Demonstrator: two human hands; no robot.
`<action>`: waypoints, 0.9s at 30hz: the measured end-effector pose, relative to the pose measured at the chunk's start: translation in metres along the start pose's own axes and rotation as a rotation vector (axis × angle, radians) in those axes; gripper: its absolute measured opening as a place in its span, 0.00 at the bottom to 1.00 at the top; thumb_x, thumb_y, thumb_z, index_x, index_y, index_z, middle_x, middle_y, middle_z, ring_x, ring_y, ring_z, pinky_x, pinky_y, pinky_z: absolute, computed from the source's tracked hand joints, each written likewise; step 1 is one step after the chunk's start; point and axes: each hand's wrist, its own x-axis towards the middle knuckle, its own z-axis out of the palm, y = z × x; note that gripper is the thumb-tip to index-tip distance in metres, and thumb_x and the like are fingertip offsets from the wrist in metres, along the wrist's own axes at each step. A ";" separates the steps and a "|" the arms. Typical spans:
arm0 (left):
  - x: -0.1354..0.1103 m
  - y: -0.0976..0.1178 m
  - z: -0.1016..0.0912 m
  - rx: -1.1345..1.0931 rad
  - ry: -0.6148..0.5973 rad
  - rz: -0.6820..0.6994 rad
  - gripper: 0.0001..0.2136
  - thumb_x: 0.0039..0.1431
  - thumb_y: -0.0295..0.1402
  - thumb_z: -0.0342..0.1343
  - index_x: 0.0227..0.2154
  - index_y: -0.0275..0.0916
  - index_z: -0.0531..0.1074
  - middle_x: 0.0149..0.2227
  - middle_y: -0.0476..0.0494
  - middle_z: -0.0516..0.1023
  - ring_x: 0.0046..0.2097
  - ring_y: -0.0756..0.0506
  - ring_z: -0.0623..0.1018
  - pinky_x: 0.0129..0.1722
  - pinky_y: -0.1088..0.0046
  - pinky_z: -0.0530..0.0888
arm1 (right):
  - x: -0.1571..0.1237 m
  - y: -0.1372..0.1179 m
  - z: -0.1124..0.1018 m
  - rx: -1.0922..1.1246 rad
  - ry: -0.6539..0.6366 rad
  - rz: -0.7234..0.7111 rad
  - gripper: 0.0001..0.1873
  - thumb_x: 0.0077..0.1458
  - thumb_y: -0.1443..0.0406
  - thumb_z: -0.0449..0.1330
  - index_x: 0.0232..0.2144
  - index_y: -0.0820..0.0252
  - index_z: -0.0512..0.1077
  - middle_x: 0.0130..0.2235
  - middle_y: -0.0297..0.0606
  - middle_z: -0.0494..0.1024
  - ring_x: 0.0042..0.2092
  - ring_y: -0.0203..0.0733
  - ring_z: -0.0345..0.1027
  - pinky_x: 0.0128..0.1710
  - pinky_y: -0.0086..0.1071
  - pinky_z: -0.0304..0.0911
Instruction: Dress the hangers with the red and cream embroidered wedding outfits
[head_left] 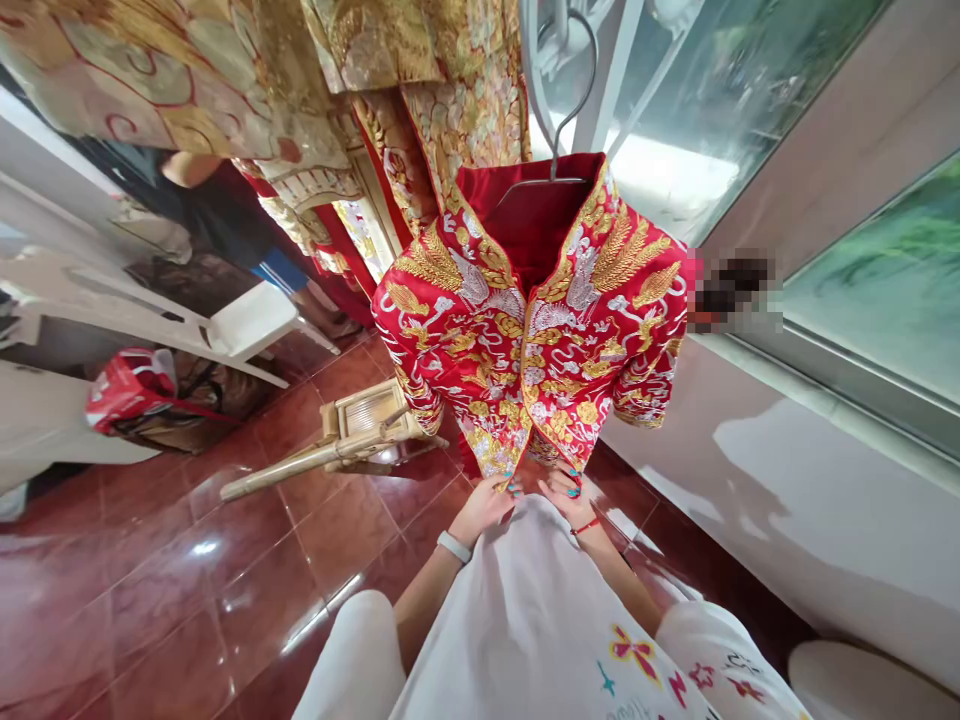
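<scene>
Plainly, the red jacket (491,340), thick with gold and silver embroidery, hangs upright in front of the person from a metal hanger (553,180), whose hook rises toward a white metal frame (626,70) by the window (892,290). Its collar stands up and gapes around the hanger, showing a red lining; the front edges meet around mid-chest and part toward the hem. At the bottom, the left hand (487,505) pinches one pointed front corner between thumb and fingers, while the right hand (564,490) has its fingers closed on the opposite corner. The nails are teal; a pale band (454,546) circles the left wrist and a red string (585,526) the right. Just below the hands falls the person's white top (510,620), printed with coloured figures. Behind the jacket hang gold-patterned garments (420,45). To the left, a bamboo chair (367,415) stands on glossy reddish floor tiles (262,570); farther off are a white chair (255,320), a red bag (131,385) and another person in dark clothing (225,205), partly hidden by the garments.
</scene>
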 end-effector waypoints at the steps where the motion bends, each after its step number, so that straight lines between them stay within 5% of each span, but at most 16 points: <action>1: 0.000 0.001 0.000 0.006 0.003 0.004 0.07 0.54 0.25 0.58 0.23 0.39 0.68 0.27 0.46 0.70 0.31 0.48 0.71 0.45 0.66 0.72 | 0.001 0.002 0.005 0.009 0.009 -0.015 0.23 0.37 0.60 0.73 0.20 0.52 0.59 0.14 0.18 0.43 0.18 0.31 0.40 0.46 0.45 0.72; 7: 0.003 0.007 0.002 0.066 0.014 0.109 0.01 0.55 0.30 0.61 0.31 0.39 0.76 0.33 0.42 0.79 0.41 0.41 0.78 0.50 0.62 0.72 | 0.007 0.009 0.038 -0.094 0.006 0.037 0.25 0.28 0.55 0.78 0.22 0.53 0.66 0.25 0.29 0.70 0.32 0.42 0.69 0.53 0.50 0.71; 11: 0.003 0.008 0.003 0.090 0.090 0.244 0.08 0.52 0.30 0.65 0.36 0.41 0.78 0.42 0.41 0.83 0.52 0.37 0.78 0.54 0.60 0.72 | 0.008 0.016 0.045 -0.274 0.076 -0.016 0.21 0.33 0.54 0.76 0.24 0.52 0.71 0.25 0.32 0.72 0.36 0.46 0.73 0.51 0.48 0.71; 18: -0.002 -0.004 0.014 0.132 0.103 0.361 0.14 0.50 0.31 0.67 0.41 0.44 0.78 0.44 0.43 0.84 0.57 0.37 0.77 0.61 0.60 0.69 | 0.008 0.033 0.051 -0.331 0.247 -0.139 0.24 0.35 0.58 0.76 0.37 0.49 0.76 0.38 0.36 0.81 0.46 0.53 0.75 0.52 0.48 0.70; 27: -0.003 -0.012 0.013 0.211 0.110 0.351 0.11 0.54 0.32 0.64 0.42 0.43 0.78 0.43 0.41 0.83 0.56 0.35 0.77 0.59 0.59 0.71 | 0.009 0.035 0.057 -0.342 0.304 -0.150 0.27 0.34 0.61 0.76 0.40 0.52 0.76 0.41 0.39 0.82 0.52 0.56 0.73 0.58 0.52 0.66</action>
